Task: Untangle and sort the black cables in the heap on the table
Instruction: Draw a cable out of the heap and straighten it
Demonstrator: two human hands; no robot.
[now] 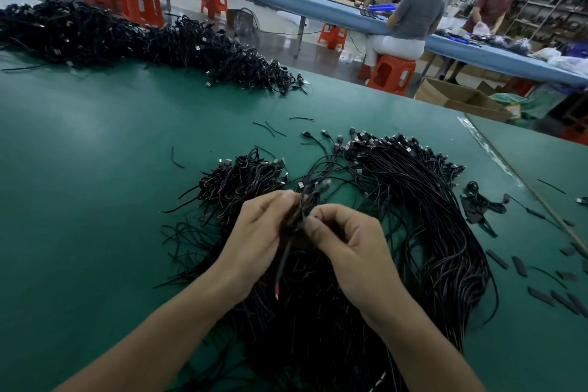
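Observation:
A tangled heap of black cables (241, 188) lies on the green table (95, 169) in front of me. To its right, a sorted bundle of black cables (445, 232) curves toward me with its plugs lined up at the far end. Above the heap, my left hand (257, 239) and my right hand (346, 242) both pinch a small coiled black cable (300, 216). Its loose end hangs down between my hands and shows a red tip (276, 291). My forearms hide part of the cables below.
A large pile of black cables (127, 38) stretches along the table's far left. Short black strips (521, 267) and offcuts lie scattered at the right. Beyond the table edge stand orange stools (393, 73), cardboard boxes (461, 99) and a blue bench with two people working.

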